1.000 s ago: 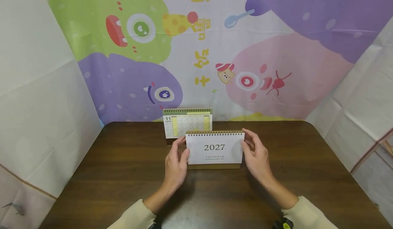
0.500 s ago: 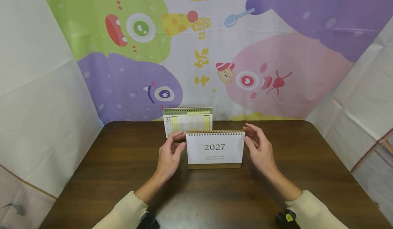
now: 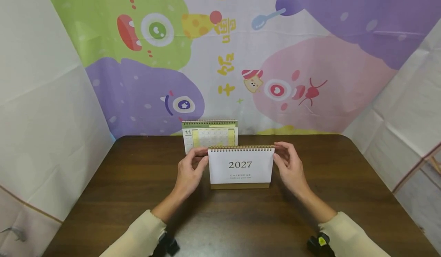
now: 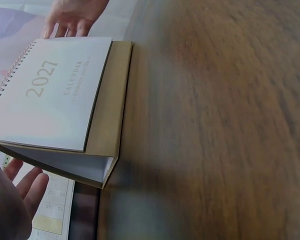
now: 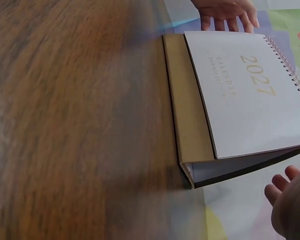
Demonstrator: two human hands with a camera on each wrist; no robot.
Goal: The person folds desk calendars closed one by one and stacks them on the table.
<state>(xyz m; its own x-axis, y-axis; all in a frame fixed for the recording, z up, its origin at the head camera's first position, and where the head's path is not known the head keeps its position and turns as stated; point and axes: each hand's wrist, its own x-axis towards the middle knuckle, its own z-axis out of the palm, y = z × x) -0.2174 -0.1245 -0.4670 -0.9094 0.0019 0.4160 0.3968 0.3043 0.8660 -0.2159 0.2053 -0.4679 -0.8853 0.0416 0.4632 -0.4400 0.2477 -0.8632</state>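
Observation:
A white desk calendar (image 3: 240, 167) marked 2027 stands upright on a tan base, a gold spiral along its top. My left hand (image 3: 190, 169) holds its upper left corner, thumb at the side edge and fingers reaching behind. At the upper right corner my right hand (image 3: 290, 169) holds it likewise, with fingers over the top edge. Both wrist views show the lower fingers loosely bent and apart from the calendar's back panel; the index fingertips are hidden. Behind it, to the left, stands a second desk calendar (image 3: 210, 134) with a green top band and the number 11.
The dark wooden table (image 3: 138, 180) runs back to a cloth backdrop (image 3: 220, 111) printed with cartoon monsters. White cloth sides (image 3: 51, 108) rise at left and right. Near my cuffs, black straps (image 3: 167, 245) show on both wrists.
Both hands let go of the white calendar's sides and moved slightly outward, then came back in to its upper corners. The white calendar has stayed nearly in place.

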